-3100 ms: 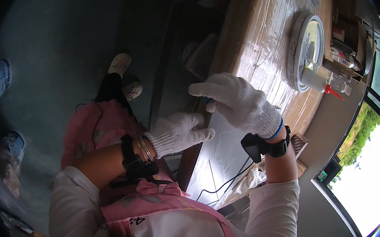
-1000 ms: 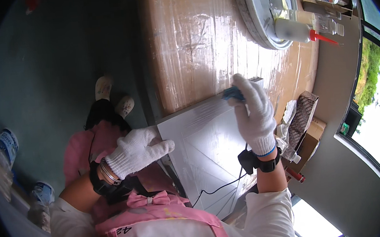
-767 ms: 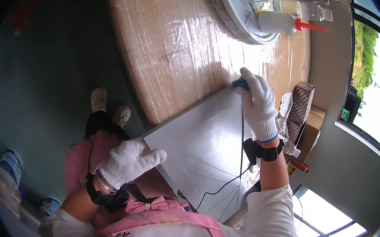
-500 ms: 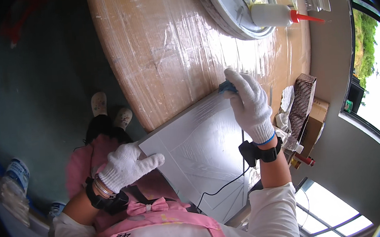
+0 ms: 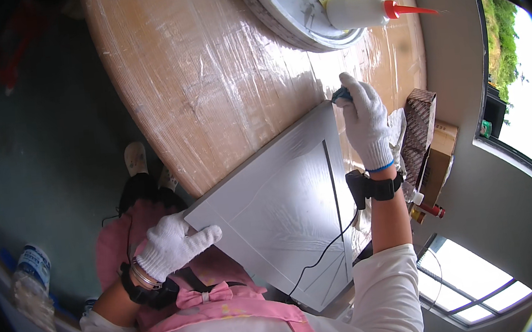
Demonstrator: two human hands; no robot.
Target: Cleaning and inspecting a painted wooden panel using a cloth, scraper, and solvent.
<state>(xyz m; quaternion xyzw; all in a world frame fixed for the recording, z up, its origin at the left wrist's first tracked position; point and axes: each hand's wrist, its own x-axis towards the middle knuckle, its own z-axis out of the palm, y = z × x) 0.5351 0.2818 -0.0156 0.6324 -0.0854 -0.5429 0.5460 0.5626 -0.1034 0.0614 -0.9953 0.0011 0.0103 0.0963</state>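
Note:
A flat grey cabinet door with a recessed centre panel lies tilted in front of me, its far edge against the wrapped tabletop. My left hand, in a white knit glove, grips the door's left corner with the thumb on the upper face; the fingers underneath are partly hidden. In my gloved right hand a small blue pad or cloth is pinched, right by the door's far right corner. Most of the pad is covered by the fingers, so its exact kind cannot be made out.
Plastic film covers the brown table. A round grey lid or turntable carries a squeeze bottle with a red nozzle. Cardboard boxes and crumpled paper stand by the wall at right. A thin black cable crosses the door.
My right hand has moved along the door's far edge to its right corner with the blue pad. The left hand keeps its grip, while the table and bottles appear shifted leftward in view.

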